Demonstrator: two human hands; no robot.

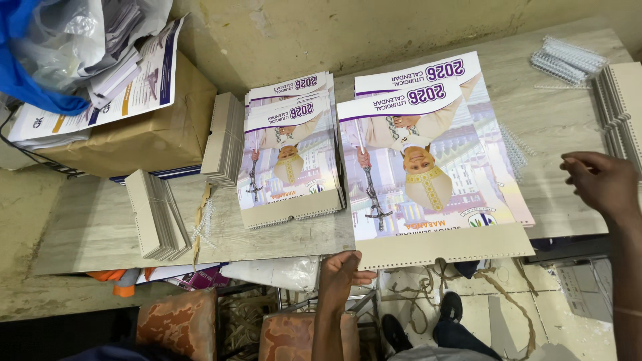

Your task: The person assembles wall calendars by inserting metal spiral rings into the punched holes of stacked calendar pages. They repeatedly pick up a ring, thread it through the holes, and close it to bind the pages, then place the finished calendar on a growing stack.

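Observation:
A large printed calendar point(428, 167) with a punched card backing lies on top of a second one on the wooden table point(562, 113), its lower edge overhanging the table's near edge. My left hand point(342, 267) touches the table edge at the calendar's lower left corner, fingers loosely bent, nothing held. My right hand point(602, 182) hovers over the table to the calendar's right, fingers apart and empty. Just beyond it lies a stack of card sheets with wire spines point(618, 110).
A pile of smaller bound calendars point(291, 150) lies left of the large one. Bundles of card strips point(157, 214) point(224, 137) sit further left. White wire binding combs point(565, 59) lie at the far right. A brown box point(144, 134) carries printed sheets and plastic bags. Below are chairs and scraps.

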